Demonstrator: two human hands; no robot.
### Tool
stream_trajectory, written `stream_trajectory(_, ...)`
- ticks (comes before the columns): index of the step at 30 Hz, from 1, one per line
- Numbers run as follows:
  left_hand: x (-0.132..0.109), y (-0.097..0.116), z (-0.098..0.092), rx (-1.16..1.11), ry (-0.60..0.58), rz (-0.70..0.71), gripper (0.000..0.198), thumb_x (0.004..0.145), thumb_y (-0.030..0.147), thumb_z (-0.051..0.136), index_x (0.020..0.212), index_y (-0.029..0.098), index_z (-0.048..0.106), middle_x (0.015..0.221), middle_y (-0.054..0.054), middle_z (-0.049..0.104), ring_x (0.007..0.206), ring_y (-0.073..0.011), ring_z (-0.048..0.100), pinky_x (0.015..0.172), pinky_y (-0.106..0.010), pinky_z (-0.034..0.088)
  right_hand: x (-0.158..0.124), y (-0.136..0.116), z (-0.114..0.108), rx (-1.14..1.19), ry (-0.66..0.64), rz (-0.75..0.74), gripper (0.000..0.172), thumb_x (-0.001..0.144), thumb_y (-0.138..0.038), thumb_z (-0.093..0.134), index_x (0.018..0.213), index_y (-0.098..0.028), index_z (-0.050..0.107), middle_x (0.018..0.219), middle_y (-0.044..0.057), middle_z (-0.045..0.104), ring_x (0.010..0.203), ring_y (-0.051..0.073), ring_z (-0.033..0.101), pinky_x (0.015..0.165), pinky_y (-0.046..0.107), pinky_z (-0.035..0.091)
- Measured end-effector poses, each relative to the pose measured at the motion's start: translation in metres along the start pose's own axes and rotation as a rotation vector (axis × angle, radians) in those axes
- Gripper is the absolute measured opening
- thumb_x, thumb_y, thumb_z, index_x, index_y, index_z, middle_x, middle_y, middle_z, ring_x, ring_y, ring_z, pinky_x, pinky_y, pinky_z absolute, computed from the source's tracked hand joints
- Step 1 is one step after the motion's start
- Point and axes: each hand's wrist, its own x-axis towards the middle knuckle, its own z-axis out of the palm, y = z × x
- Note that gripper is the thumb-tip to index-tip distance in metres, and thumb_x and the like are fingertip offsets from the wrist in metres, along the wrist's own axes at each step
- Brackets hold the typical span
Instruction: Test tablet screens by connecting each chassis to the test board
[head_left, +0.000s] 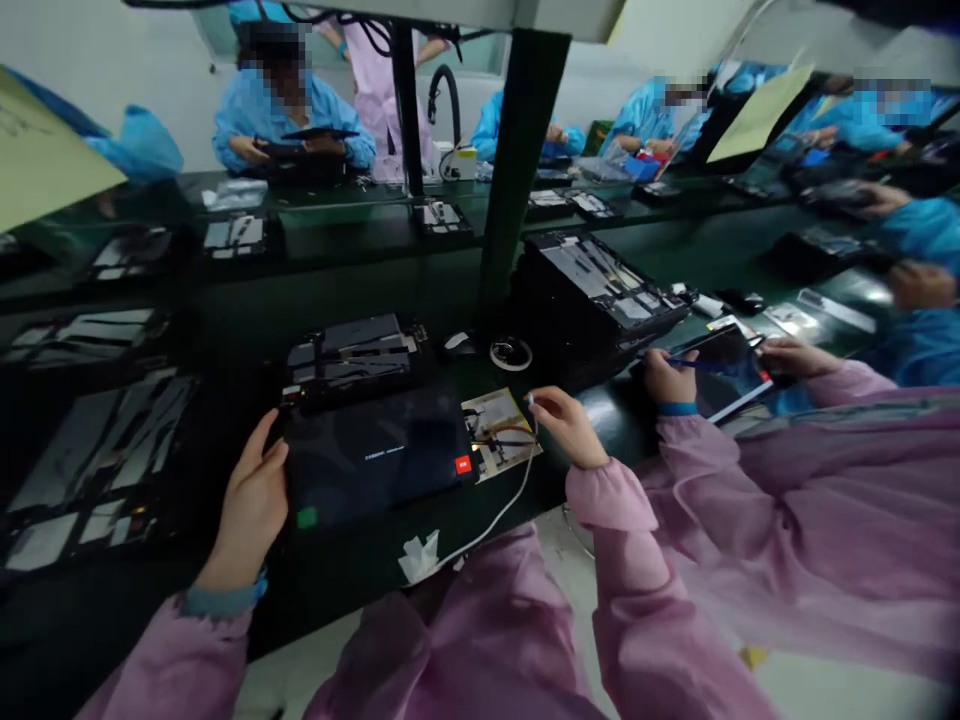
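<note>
A dark tablet (pixel 375 455) lies flat on the green bench in front of me, its screen showing a line of small text, a red tag and a green tag. My left hand (pixel 251 500) grips its left edge, fingers curled round it. My right hand (pixel 566 425) pinches the plug end of a white cable (pixel 495 515) just right of the tablet, above a yellowish card (pixel 499 425) with wires on it.
Behind the tablet sits an opened device (pixel 352 355), with a stack of opened devices (pixel 600 290) to its right. A dark post (pixel 517 160) rises mid-bench. A neighbour in pink at right holds another tablet (pixel 724 370). Trays of parts lie left.
</note>
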Motion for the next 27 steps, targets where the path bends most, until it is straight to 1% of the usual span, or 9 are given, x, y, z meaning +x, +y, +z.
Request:
stream_trajectory(2, -0.003, 0.001, 0.004, 0.067, 0.057, 0.019, 0.064, 0.072, 0.022, 0.07, 0.134, 0.029, 0.054, 0.104, -0.001, 0.071, 0.107, -0.0174, 0.062, 0.105, -0.029, 0.041, 0.001, -0.011, 0.001, 0.169, -0.123, -0.137, 0.02, 0.092, -0.031, 0.053, 0.102, -0.018, 0.064, 0.091, 0.004, 0.067, 0.076, 0.014, 0.061, 0.07, 0.026, 0.048)
stream_trajectory(3, -0.004, 0.002, 0.007, 0.094, 0.089, 0.023, 0.062, 0.073, 0.021, 0.069, 0.133, 0.029, 0.055, 0.105, -0.001, 0.071, 0.109, -0.0169, 0.061, 0.106, -0.028, 0.039, 0.002, -0.016, 0.004, 0.188, -0.174, -0.227, 0.019, 0.093, -0.03, 0.053, 0.101, -0.018, 0.065, 0.092, 0.004, 0.067, 0.079, 0.015, 0.061, 0.072, 0.027, 0.047)
stream_trajectory(5, -0.006, 0.003, 0.01, 0.141, 0.153, 0.024, 0.059, 0.074, 0.02, 0.067, 0.132, 0.03, 0.056, 0.108, 0.001, 0.07, 0.115, -0.0162, 0.058, 0.109, -0.027, 0.035, 0.005, -0.024, 0.014, 0.081, -0.213, -0.386, 0.015, 0.093, -0.025, 0.055, 0.096, -0.018, 0.068, 0.092, 0.006, 0.067, 0.085, 0.016, 0.059, 0.078, 0.029, 0.045)
stream_trajectory(7, -0.008, 0.002, 0.012, 0.189, 0.209, 0.043, 0.059, 0.075, 0.019, 0.066, 0.131, 0.031, 0.056, 0.114, 0.002, 0.069, 0.122, -0.0162, 0.054, 0.111, -0.026, 0.032, 0.01, -0.027, 0.025, -0.082, -0.206, -0.475, 0.013, 0.092, -0.022, 0.057, 0.093, -0.018, 0.069, 0.091, 0.007, 0.068, 0.089, 0.018, 0.056, 0.082, 0.032, 0.041)
stream_trajectory(10, -0.01, 0.002, 0.014, 0.261, 0.24, 0.083, 0.059, 0.075, 0.019, 0.066, 0.132, 0.032, 0.056, 0.124, 0.003, 0.065, 0.128, -0.0172, 0.049, 0.113, -0.025, 0.031, 0.014, -0.023, 0.037, -0.211, -0.207, -0.51, 0.012, 0.091, -0.023, 0.059, 0.094, -0.019, 0.07, 0.09, 0.007, 0.068, 0.089, 0.019, 0.051, 0.08, 0.033, 0.037)
stream_trajectory(15, -0.012, 0.002, 0.017, 0.346, 0.285, 0.068, 0.06, 0.076, 0.02, 0.065, 0.133, 0.035, 0.054, 0.125, 0.003, 0.065, 0.128, -0.0184, 0.049, 0.113, -0.029, 0.031, 0.015, -0.016, 0.042, -0.177, -0.226, -0.523, 0.015, 0.093, -0.025, 0.056, 0.096, -0.019, 0.07, 0.089, 0.006, 0.067, 0.09, 0.019, 0.049, 0.08, 0.032, 0.035)
stream_trajectory(18, -0.012, 0.001, 0.018, 0.342, 0.277, 0.093, 0.058, 0.075, 0.02, 0.065, 0.131, 0.034, 0.056, 0.126, 0.003, 0.065, 0.129, -0.0184, 0.049, 0.113, -0.028, 0.031, 0.016, -0.018, 0.044, -0.152, -0.24, -0.541, 0.017, 0.094, -0.024, 0.054, 0.095, -0.017, 0.07, 0.09, 0.006, 0.066, 0.09, 0.019, 0.048, 0.081, 0.032, 0.037)
stream_trajectory(23, -0.011, -0.002, 0.012, 0.309, 0.251, 0.125, 0.055, 0.074, 0.021, 0.065, 0.128, 0.029, 0.059, 0.129, 0.001, 0.063, 0.13, -0.0206, 0.048, 0.116, -0.033, 0.028, 0.015, -0.023, 0.049, -0.233, -0.206, -0.578, 0.018, 0.094, -0.019, 0.051, 0.09, -0.017, 0.069, 0.087, 0.007, 0.063, 0.09, 0.021, 0.047, 0.08, 0.033, 0.038)
stream_trajectory(27, -0.003, -0.007, 0.004, 0.268, 0.212, 0.092, 0.05, 0.075, 0.022, 0.062, 0.125, 0.025, 0.061, 0.126, -0.002, 0.065, 0.128, -0.0211, 0.05, 0.115, -0.034, 0.03, 0.011, -0.025, 0.054, -0.257, -0.167, -0.583, 0.018, 0.094, -0.018, 0.051, 0.097, -0.018, 0.069, 0.09, 0.007, 0.063, 0.091, 0.02, 0.046, 0.08, 0.032, 0.039)
